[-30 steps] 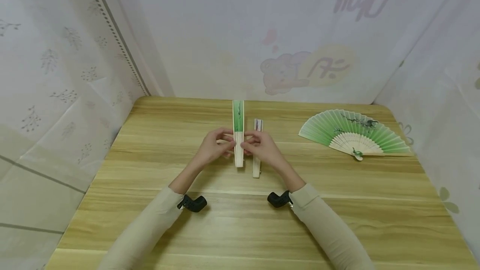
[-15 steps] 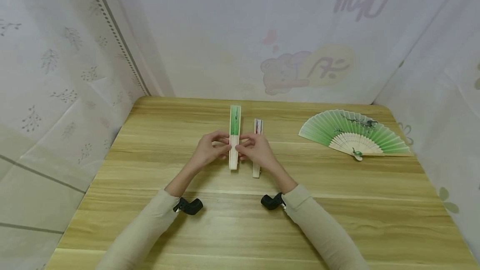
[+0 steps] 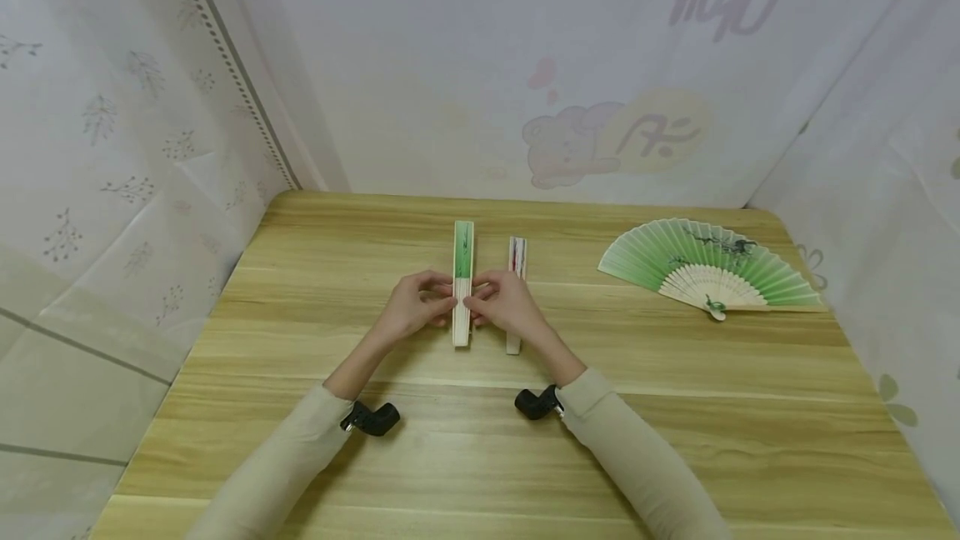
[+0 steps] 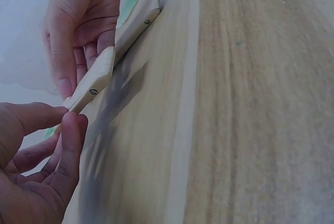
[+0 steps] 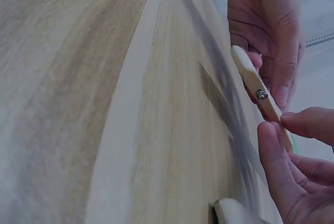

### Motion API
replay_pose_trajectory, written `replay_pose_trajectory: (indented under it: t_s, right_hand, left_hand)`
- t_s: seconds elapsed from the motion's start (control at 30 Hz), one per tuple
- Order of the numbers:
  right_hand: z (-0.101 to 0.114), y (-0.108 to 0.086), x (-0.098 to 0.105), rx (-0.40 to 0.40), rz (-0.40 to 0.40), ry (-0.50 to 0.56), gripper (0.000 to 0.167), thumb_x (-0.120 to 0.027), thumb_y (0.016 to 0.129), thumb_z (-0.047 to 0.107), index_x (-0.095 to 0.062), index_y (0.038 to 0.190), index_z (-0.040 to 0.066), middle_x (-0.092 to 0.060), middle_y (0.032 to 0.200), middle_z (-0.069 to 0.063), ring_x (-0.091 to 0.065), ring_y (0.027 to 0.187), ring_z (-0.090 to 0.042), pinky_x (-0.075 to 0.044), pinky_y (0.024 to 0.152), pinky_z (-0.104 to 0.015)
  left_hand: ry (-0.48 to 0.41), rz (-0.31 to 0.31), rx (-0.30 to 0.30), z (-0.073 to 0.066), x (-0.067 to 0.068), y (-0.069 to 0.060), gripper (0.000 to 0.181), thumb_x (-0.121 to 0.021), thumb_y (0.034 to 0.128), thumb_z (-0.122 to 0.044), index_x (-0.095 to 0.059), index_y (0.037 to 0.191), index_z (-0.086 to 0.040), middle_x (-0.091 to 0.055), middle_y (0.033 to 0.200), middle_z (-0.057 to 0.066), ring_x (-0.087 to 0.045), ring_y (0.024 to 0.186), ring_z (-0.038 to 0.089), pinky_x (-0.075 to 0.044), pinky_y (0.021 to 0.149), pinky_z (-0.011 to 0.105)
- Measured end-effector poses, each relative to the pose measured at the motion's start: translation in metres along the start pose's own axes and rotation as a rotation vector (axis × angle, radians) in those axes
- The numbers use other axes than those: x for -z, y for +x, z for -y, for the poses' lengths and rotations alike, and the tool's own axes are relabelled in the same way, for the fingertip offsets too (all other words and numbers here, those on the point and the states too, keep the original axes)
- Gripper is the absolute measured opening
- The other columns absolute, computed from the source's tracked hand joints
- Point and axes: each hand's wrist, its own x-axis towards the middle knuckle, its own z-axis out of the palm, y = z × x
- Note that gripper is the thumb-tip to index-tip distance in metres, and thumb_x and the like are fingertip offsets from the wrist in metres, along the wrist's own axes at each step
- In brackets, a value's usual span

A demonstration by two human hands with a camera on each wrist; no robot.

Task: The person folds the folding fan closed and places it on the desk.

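Note:
A folded green hand fan (image 3: 462, 273) with pale wooden ribs is pinched from both sides, its ribbed end toward the person. My left hand (image 3: 411, 307) grips its left edge between thumb and fingers. On the opposite edge my right hand (image 3: 508, 307) pinches it the same way. Both wrist views show the metal rivet at the ribbed end, and a gap with a shadow between the fan (image 4: 96, 83) and the table. Just right of it lies a second folded fan (image 3: 514, 342) with a whitish, red-marked leaf, partly hidden by my right hand.
An open green fan (image 3: 712, 261) with a dark painted design and a green tassel lies at the table's right rear. The wooden table (image 3: 480, 457) ends at a patterned curtain (image 3: 420, 107) behind, with more cloth at both sides.
Both hands have moved slightly left and toward the person with the green folded fan, which also sits lower. The other two fans have stayed in place.

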Motion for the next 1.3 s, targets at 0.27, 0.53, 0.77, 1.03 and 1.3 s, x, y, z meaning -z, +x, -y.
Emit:
replay_pose_trajectory:
  t_s: [0.27, 0.53, 0.77, 1.03, 1.3]
  right_hand:
    - [-0.003, 0.003, -0.001, -0.009, 0.023, -0.011, 0.035, -0.073, 0.092, -0.002, -0.061, 0.124, -0.011, -0.072, 0.086, -0.013, -0.072, 0.068, -0.029, -0.061, 0.061, -0.036]
    - [-0.005, 0.005, -0.004, -0.032, 0.016, 0.013, 0.037, -0.073, 0.091, -0.003, -0.060, 0.125, -0.012, -0.072, 0.086, -0.014, -0.072, 0.068, -0.027, -0.061, 0.061, -0.035]
    - [-0.001, 0.006, -0.006, -0.061, 0.006, 0.005, 0.038, -0.074, 0.091, -0.003, -0.060, 0.125, -0.011, -0.072, 0.088, -0.014, -0.073, 0.068, -0.026, -0.061, 0.061, -0.034]
    - [-0.001, 0.007, -0.009, -0.064, 0.012, 0.003, 0.036, -0.074, 0.091, -0.003, -0.059, 0.123, -0.012, -0.072, 0.087, -0.014, -0.073, 0.068, -0.027, -0.061, 0.061, -0.035]
    - [-0.004, 0.008, -0.010, -0.075, 0.031, 0.006, 0.038, -0.074, 0.091, -0.003, -0.058, 0.123, -0.013, -0.072, 0.087, -0.013, -0.072, 0.069, -0.025, -0.061, 0.061, -0.034]
  left_hand:
    - [0.026, 0.013, -0.008, 0.003, 0.000, -0.003, 0.038, -0.071, 0.0942, 0.002, -0.058, 0.129, 0.010, -0.066, 0.110, 0.024, -0.071, 0.086, 0.030, -0.061, 0.067, 0.036]
    - [0.045, -0.002, -0.005, 0.004, 0.001, -0.001, 0.037, -0.071, 0.0930, 0.004, -0.059, 0.127, 0.010, -0.066, 0.109, 0.024, -0.071, 0.081, 0.029, -0.061, 0.065, 0.036]
    - [0.043, -0.014, 0.000, 0.007, 0.001, -0.002, 0.036, -0.071, 0.0931, 0.005, -0.059, 0.127, 0.010, -0.066, 0.109, 0.024, -0.071, 0.081, 0.027, -0.061, 0.064, 0.035]
    - [0.051, -0.015, -0.008, 0.009, 0.002, -0.002, 0.034, -0.071, 0.0932, 0.005, -0.060, 0.125, 0.012, -0.066, 0.109, 0.025, -0.071, 0.080, 0.030, -0.061, 0.066, 0.036]
    - [0.083, 0.002, -0.008, 0.011, 0.004, -0.002, 0.033, -0.070, 0.0932, 0.004, -0.060, 0.124, 0.012, -0.066, 0.108, 0.024, -0.071, 0.084, 0.031, -0.061, 0.068, 0.036]
